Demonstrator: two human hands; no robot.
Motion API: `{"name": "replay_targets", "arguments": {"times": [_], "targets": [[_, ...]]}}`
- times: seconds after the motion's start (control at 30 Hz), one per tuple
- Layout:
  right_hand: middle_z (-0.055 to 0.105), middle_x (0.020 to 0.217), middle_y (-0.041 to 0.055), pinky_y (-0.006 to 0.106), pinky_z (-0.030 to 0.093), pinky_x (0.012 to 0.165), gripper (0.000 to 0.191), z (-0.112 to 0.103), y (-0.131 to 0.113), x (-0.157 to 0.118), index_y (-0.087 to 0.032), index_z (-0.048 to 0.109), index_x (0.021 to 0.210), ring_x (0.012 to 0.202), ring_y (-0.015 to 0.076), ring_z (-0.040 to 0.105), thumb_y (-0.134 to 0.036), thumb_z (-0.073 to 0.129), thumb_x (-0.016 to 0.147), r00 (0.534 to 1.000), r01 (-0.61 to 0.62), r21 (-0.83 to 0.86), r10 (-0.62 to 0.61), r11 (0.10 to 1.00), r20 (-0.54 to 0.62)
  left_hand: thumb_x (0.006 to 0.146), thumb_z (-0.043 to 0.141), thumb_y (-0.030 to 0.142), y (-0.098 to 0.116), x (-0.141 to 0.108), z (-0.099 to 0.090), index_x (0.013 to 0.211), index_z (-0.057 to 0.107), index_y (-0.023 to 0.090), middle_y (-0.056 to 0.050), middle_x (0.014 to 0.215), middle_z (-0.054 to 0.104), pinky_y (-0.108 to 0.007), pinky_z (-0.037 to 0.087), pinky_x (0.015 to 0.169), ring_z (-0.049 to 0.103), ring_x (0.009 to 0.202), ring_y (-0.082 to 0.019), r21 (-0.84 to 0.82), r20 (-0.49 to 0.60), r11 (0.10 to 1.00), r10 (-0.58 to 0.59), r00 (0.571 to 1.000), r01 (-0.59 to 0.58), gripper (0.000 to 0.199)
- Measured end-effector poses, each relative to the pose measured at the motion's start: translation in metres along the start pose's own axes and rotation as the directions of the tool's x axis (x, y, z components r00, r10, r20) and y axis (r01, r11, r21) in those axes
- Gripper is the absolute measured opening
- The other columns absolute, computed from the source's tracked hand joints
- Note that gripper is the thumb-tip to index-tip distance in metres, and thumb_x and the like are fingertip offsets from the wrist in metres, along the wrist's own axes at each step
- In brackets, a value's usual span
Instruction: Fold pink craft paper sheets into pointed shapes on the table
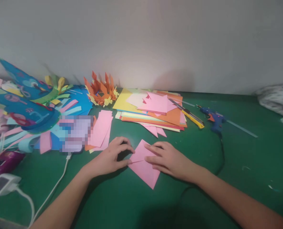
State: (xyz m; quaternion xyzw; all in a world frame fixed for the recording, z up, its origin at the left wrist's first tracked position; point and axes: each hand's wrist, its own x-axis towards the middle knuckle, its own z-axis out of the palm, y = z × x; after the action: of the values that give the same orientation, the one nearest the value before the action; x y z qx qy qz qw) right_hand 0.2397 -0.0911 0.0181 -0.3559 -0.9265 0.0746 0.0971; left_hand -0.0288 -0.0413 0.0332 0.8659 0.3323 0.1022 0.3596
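Note:
A folded pink paper (147, 173) lies flat on the green table (122, 203), turned like a diamond with a crease across its middle. On its right part rests my right hand (167, 158), fingers spread over the paper. My left hand (116, 154) is at the paper's left corner, its thumb and fingertips touching the edge with a gap between them. Behind and left of the paper lie pink strips (102, 132).
Behind are a stack of coloured paper (153, 117), an orange paper crown (100, 90) and a yellow cutter (191, 117). A blue glue gun (215, 121) with a cable lies right. Blue cone hats (34, 114) and a white cable (57, 183) are left.

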Motion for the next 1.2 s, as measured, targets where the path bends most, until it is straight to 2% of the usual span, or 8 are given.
{"name": "replay_targets", "arguments": {"times": [0.1,0.27,0.5,0.7,0.9,1.2], "targets": [[0.044,0.141,0.0069,0.041,0.041,0.089,0.029,0.001,0.001,-0.001,-0.025,0.061,0.115,0.108,0.0253,0.044,-0.035,0.043,0.095,1.0,0.005,0.008,-0.005,1.0,-0.008,0.084,0.06,0.029,0.002,-0.003,-0.002,0.094,0.056,0.023,-0.002,0.097,0.054,-0.031,0.043,0.085,0.051,0.097,-0.018,0.04,0.0,0.998,-0.047,0.999,0.047,0.012],[0.045,0.14,0.0079,0.042,0.041,0.09,0.032,0.003,0.002,-0.001,-0.025,0.055,0.124,0.108,0.0248,0.044,-0.034,0.043,0.095,1.0,0.016,0.008,-0.016,1.0,-0.013,0.085,0.057,0.029,0.002,-0.006,0.0,0.083,0.055,0.02,0.0,0.078,0.052,-0.028,0.04,0.069,0.049,0.077,-0.016,0.148,0.002,0.987,-0.068,0.998,0.067,0.009],[0.043,0.142,0.0076,0.041,0.041,0.092,0.046,0.003,0.002,-0.001,-0.024,0.039,0.138,0.11,0.0241,0.044,-0.035,0.044,0.095,0.999,-0.033,0.069,0.031,0.997,0.023,0.085,0.052,0.028,0.005,-0.006,0.003,0.083,0.056,0.02,0.0,0.075,0.053,-0.026,0.038,0.064,0.049,0.07,-0.014,0.169,0.003,0.984,-0.064,0.998,0.063,0.009],[0.053,0.128,0.0133,0.038,0.041,0.092,0.056,0.003,0.001,-0.002,-0.019,0.028,0.144,0.11,0.0232,0.045,-0.035,0.045,0.093,0.996,-0.093,0.124,0.092,0.988,0.012,0.086,0.052,0.03,0.008,-0.006,0.006,0.08,0.054,0.019,0.001,0.072,0.052,-0.024,0.034,0.057,0.047,0.063,-0.014,0.223,-0.008,0.973,-0.063,0.998,0.063,0.012],[0.056,0.125,0.0129,0.04,0.04,0.093,0.049,0.003,0.002,-0.002,-0.019,0.038,0.139,0.112,0.0237,0.045,-0.036,0.045,0.093,0.996,-0.088,0.129,0.086,0.988,0.02,0.085,0.049,0.021,0.007,-0.004,0.008,0.074,0.05,0.019,0.001,0.07,0.049,-0.024,0.032,0.056,0.047,0.063,-0.014,0.29,-0.001,0.954,-0.076,0.997,0.073,0.011],[0.052,0.134,0.0093,0.04,0.04,0.094,0.048,0.003,0.002,-0.001,-0.02,0.039,0.138,0.114,0.023,0.044,-0.037,0.046,0.093,0.997,-0.078,0.12,0.076,0.99,0.02,0.079,0.048,0.014,0.009,-0.003,0.012,0.071,0.046,0.019,0.002,0.068,0.049,-0.024,0.032,0.054,0.046,0.06,-0.013,0.283,-0.018,0.952,-0.116,0.993,0.116,0.009]]}}
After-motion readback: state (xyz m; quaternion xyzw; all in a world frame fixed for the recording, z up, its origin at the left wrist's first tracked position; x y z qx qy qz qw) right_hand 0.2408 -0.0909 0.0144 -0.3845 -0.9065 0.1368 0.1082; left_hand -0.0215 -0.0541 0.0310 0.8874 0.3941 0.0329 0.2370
